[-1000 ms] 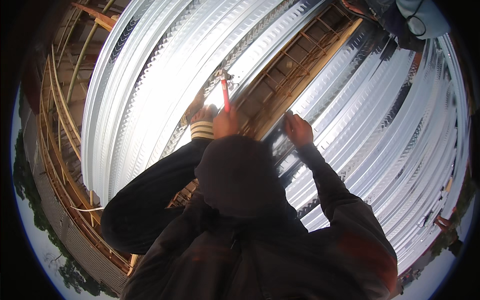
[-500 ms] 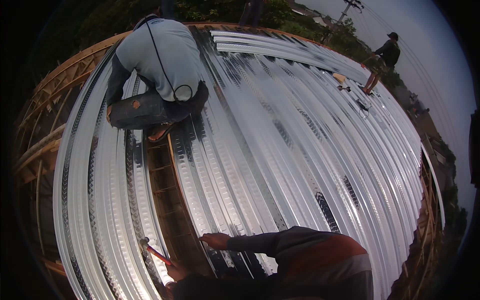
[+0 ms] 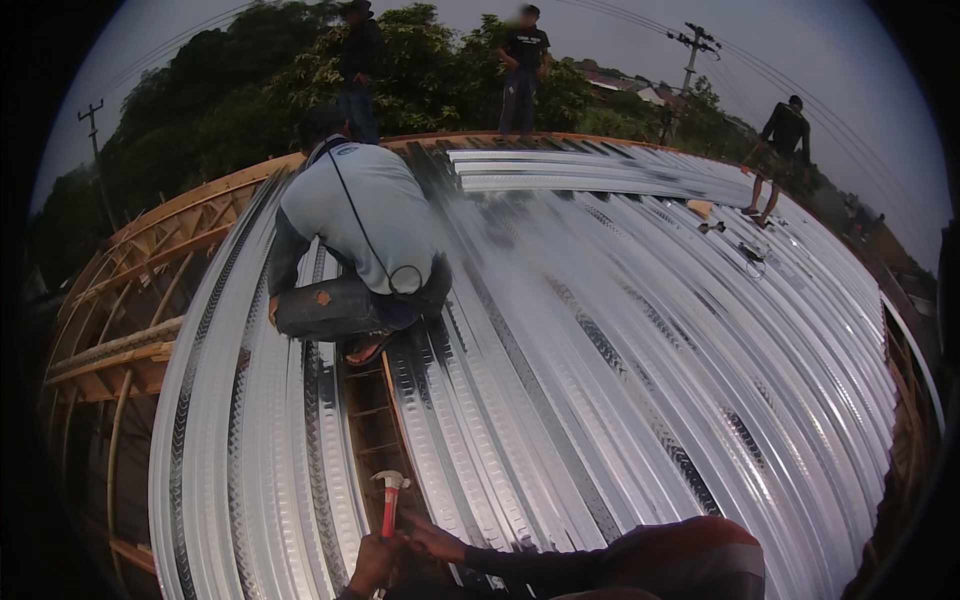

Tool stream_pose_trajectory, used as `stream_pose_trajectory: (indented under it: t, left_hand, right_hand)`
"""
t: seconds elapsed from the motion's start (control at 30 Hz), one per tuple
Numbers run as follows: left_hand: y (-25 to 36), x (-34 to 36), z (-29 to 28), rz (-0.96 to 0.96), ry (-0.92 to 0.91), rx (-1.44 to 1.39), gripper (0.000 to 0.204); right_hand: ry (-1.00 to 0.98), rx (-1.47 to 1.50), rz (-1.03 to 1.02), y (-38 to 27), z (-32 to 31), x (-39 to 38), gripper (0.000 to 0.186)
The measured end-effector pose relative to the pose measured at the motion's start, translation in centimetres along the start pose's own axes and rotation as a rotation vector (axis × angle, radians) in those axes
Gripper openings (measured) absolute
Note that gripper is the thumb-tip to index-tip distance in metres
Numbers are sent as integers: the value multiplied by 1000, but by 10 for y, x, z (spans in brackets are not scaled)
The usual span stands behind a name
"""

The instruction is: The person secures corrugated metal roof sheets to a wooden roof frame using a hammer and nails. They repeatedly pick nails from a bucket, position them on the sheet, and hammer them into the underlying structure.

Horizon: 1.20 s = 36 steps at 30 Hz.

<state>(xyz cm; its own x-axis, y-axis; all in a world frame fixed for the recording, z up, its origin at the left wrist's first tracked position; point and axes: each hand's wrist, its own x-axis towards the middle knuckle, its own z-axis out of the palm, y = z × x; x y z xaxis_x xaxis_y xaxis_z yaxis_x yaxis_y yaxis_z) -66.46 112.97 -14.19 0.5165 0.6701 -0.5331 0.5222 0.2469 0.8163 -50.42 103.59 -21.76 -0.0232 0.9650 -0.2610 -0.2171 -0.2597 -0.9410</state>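
My left hand (image 3: 374, 562) is closed around the red handle of a claw hammer (image 3: 390, 490), its metal head up above the narrow gap in the roofing. Close against the handle is my right hand (image 3: 438, 541), reaching in from the right with its fingers drawn together; anything pinched in them is too small to make out. Ribbed, shiny metal roofing sheets (image 3: 560, 400) lie on both sides of the gap (image 3: 372, 420), where wooden battens show below.
A person in a light shirt (image 3: 365, 215) squats ahead over the gap. Two people stand at the far ridge, another (image 3: 783, 140) at the right. Loose sheets (image 3: 600, 175) lie near the ridge. Tools and a cable (image 3: 750, 255) rest at right. Bare wooden framing (image 3: 140, 350) lies past the left edge.
My view has tipped up, bringing in the far people. The hammer has come up from the left sheet to over the gap, and my right hand has left the sheet edge to join it.
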Motion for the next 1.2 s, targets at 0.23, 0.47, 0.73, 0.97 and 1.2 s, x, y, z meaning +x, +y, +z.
stream_pose_trajectory:
  t: [0.23,0.47,0.73,0.97,1.2]
  left_hand:
    - [57,-66,-22,-81,67,-145,27]
    - [44,-82,-75,47,66,-34,19]
    - [-52,-89,-103,72,140,-163,25]
    - [-121,-66,-125,-31,557,-183,31]
    - [-149,-87,-186,-274,718,-403,27]
  right_hand:
    - [-81,-38,-27,3,30,17,69]
    - [-34,81,347,-97,91,12,68]
    - [-469,-357,9,-44,112,51,54]
    - [-618,-843,-128,-52,165,118,24]
    - [-862,-909,-184,-29,222,203,20]
